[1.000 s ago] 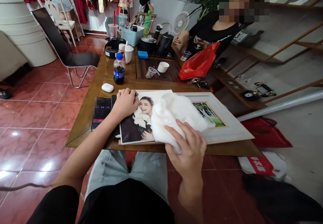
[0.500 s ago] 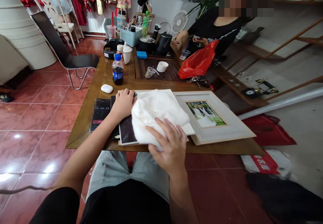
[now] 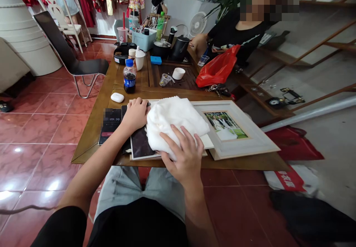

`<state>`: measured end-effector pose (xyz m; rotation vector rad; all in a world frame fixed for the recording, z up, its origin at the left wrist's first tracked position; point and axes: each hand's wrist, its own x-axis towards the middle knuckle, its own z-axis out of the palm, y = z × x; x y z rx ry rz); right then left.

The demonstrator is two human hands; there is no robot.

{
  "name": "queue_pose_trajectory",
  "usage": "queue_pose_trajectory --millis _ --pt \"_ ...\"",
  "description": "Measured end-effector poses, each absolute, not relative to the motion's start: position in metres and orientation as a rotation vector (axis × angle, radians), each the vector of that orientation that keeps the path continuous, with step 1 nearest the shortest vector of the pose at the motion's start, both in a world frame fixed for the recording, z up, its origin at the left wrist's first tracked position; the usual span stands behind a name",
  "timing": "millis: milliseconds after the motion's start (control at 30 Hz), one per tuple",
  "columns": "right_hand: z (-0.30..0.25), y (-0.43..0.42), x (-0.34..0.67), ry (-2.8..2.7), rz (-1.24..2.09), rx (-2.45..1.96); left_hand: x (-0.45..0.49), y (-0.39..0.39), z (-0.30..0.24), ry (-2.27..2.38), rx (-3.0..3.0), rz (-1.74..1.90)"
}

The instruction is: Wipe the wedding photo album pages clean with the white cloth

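At centre, the right hand [image 3: 183, 152] spread over a fluffy white cloth [image 3: 175, 117], seemingly wiping a dark glossy photo print [image 3: 141, 145]; next strokes needed the left hand [image 3: 135, 114], grip unclear, steady

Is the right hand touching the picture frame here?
No, the right hand is on the white cloth, and the picture frame lies off to its right.

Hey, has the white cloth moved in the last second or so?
Yes, leftward: a second ago the white cloth covered part of the framed photo; now it leaves that photo uncovered and lies farther over the print on the left.
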<state>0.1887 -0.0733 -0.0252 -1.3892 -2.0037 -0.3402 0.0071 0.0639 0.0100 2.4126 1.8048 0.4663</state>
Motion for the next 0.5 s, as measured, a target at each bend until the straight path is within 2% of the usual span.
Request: queue_pose_trajectory --millis 300,500 --pt "-0.022 -0.055 0.224 -1.864 -0.364 -1.573 0.009 0.064 0.01 1.838 2.421 0.48" --pt "-0.014 -0.05 0.209 -1.928 -0.325 -1.603 0.009 0.064 0.008 1.849 2.429 0.507"
